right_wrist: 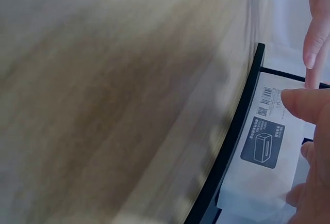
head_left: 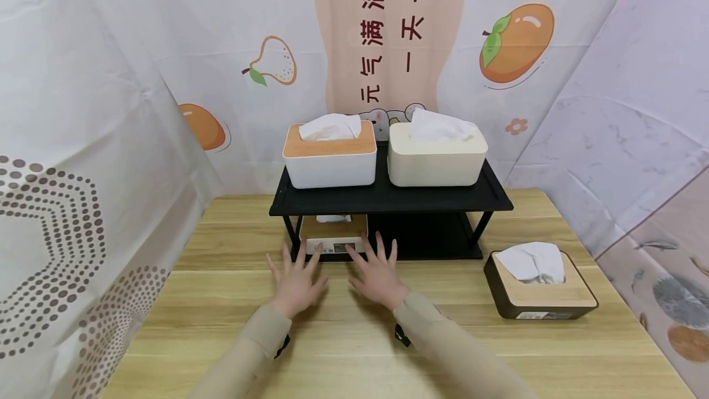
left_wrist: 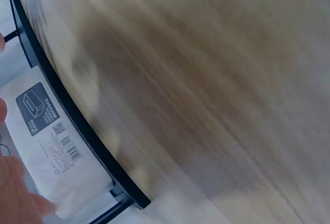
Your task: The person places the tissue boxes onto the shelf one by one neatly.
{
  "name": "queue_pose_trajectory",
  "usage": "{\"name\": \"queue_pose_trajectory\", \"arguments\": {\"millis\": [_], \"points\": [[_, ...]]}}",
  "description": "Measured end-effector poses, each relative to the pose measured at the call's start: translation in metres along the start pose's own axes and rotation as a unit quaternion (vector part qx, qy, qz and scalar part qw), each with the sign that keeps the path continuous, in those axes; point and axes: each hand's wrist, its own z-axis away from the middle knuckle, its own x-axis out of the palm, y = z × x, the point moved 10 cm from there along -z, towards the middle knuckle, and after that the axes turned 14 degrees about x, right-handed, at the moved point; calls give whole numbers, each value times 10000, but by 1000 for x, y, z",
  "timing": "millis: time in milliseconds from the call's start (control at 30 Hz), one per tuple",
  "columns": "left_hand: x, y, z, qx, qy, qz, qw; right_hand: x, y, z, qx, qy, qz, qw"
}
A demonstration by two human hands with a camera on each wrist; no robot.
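Observation:
A white tissue box with a wooden lid [head_left: 335,229] sits at the left of the rack's lower shelf, a tissue poking out. Its labelled front [left_wrist: 56,126] faces me; the right wrist view shows the same labelled box front [right_wrist: 260,172]. My left hand [head_left: 295,287] has its fingers spread, their tips at the box's left front. Likewise spread, my right hand [head_left: 381,281] reaches its fingertips to the right end of that front. Neither hand has its fingers curled round anything. Part of the left hand [right_wrist: 318,33] also appears in the right wrist view.
On the black rack's top shelf [head_left: 382,199] stand a white tissue box with a wooden lid [head_left: 332,168] and a cream tissue box [head_left: 436,168]. A dark tissue box [head_left: 540,300] with a wooden lid lies on the wooden table [head_left: 354,356] at right. Printed cloth [head_left: 216,11] hangs behind.

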Motion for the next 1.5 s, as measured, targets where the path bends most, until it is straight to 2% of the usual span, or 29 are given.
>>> {"name": "queue_pose_trajectory", "arguments": {"millis": [233,367,600,900,1033,1267,1500], "points": [[0,-4,-6,-12,-35,-185,9998,4,1,-8,91,-198,81,9997],[2,-5,-7,-32,-158,-228,9996,6,2,-9,109,-241,81,9996],[-1,-2,-6,-27,-113,63,9999,10,3,-11,191,-296,200,9992],[0,1,-6,-1,-76,34,10000,-4,8,-7,226,-19,-75,9997],[-2,6,-4,36,-17,31,10000,-6,14,-4,270,30,-260,9993],[0,16,0,13,-107,39,9999,-10,24,3,319,177,-595,9976],[-5,31,0,129,56,101,9999,-21,38,11,372,270,-896,9949]]}}
